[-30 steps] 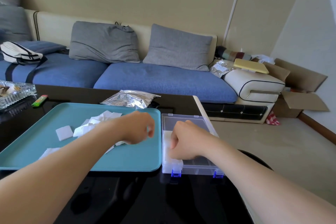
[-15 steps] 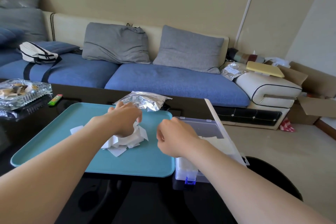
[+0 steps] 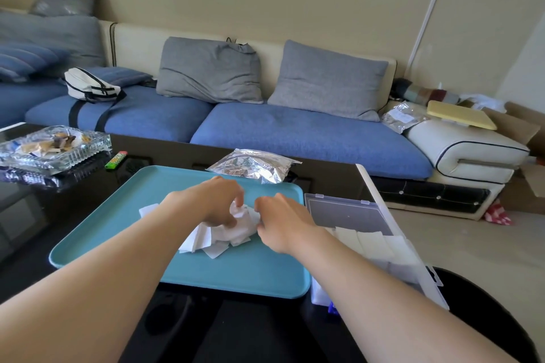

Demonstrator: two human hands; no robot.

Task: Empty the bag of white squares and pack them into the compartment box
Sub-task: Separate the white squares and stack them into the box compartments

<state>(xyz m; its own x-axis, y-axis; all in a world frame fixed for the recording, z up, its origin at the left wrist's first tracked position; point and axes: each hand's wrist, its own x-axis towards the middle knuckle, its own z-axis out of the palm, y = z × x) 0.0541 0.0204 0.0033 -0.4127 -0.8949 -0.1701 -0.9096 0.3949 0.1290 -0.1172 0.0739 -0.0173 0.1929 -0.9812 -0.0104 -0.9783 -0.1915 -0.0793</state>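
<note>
Right hand (image 3: 283, 224) now joins left hand (image 3: 212, 203) on tray (image 3: 118, 230), fingers (image 3: 233, 186) gripping white squares (image 3: 236, 231).

Two: left hand (image 3: 212, 203), right hand (image 3: 283, 224). One tray (image 3: 236, 271). One compartment box (image 3: 348, 215). Two foil bags (image 3: 253, 169) (image 3: 402, 118). Heaped white squares (image 3: 236, 230), uncountable.

Near half of the teal tray (image 3: 236, 274) lies bare; the foil bag (image 3: 253, 169) sits at its far rim.
</note>
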